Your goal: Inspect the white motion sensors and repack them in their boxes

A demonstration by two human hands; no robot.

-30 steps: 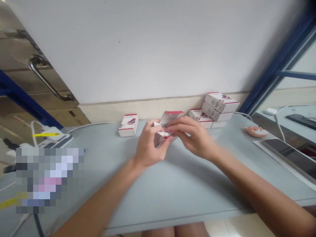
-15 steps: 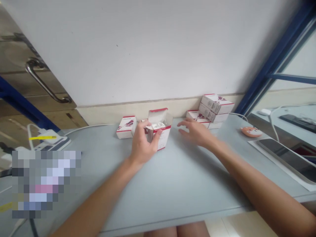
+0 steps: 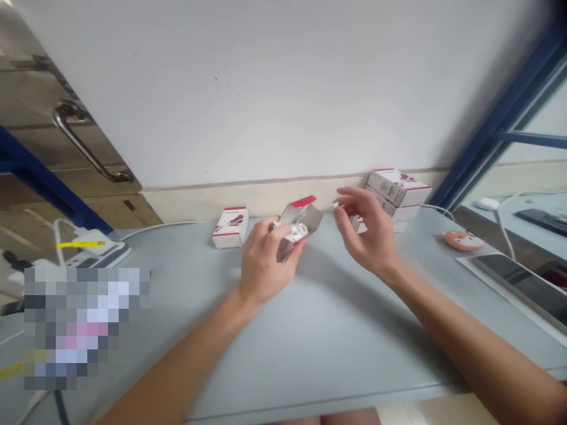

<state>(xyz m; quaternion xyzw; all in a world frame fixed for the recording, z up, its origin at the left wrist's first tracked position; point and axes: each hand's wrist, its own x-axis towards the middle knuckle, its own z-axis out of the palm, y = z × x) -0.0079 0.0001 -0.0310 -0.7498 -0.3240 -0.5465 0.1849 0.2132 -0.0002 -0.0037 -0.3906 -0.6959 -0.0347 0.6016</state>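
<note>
My left hand (image 3: 268, 260) is wrapped around a small white-and-red carton (image 3: 312, 215), tilted above the table with its flap raised. White pieces (image 3: 299, 231), one with a ring-like shape, show at the carton's open mouth. What kind they are I cannot make out. To the right, my right hand (image 3: 365, 230) is raised with thumb and fingers curled inward. A tiny white piece (image 3: 335, 205) shows at its thumb tip, too small to name. Behind that hand is a stack of similar cartons (image 3: 401, 186), partly hidden. One closed carton (image 3: 231, 227) lies left of my left hand.
The grey table (image 3: 266, 366) meets a white wall. On the left are a power strip (image 3: 101, 254) with cables and a pixelated object (image 3: 84, 324). An orange animal-shaped item (image 3: 463, 240) and a dark flat device (image 3: 527, 286) lie on the right.
The carton in my left hand has tipped over from upright and come up. My right hand has risen and moved right, its fingers now curled, with a tiny white piece at the thumb.
</note>
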